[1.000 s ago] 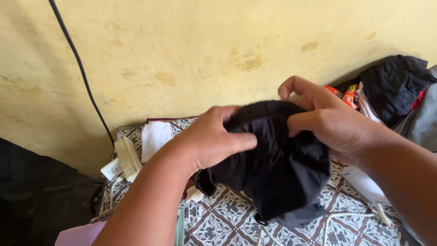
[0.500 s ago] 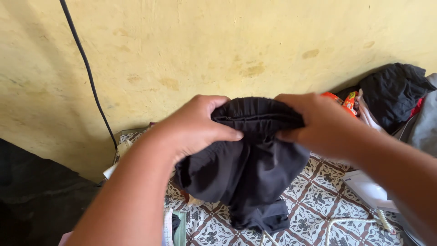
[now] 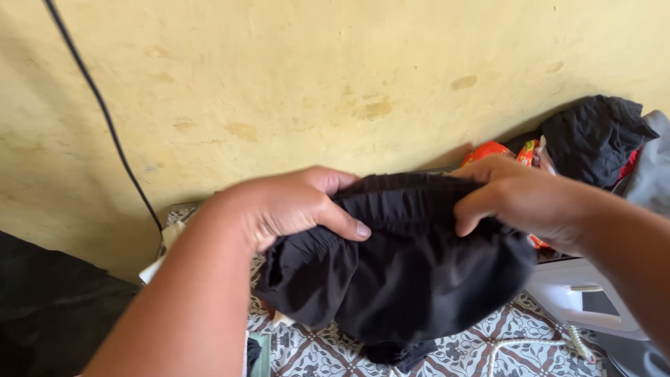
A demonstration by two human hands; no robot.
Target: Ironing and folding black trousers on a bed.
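Both hands grip a black garment (image 3: pixel 405 279) by its gathered waistband, holding it up above the patterned tabletop (image 3: pixel 481 349). The left hand (image 3: pixel 286 206) pinches the band with thumb over the cloth; the right hand (image 3: pixel 520 199) is curled closed on the other end. Behind lies a dark clothes pile (image 3: pixel 593 136) against the yellow wall (image 3: pixel 314 77), and what seems to be a white iron (image 3: pixel 586 297) sits under the right wrist.

Two hands, left hand (image 3: pixel 286 209) and right hand (image 3: pixel 523 199), one black garment (image 3: pixel 405 279), one cable (image 3: pixel 105 119).
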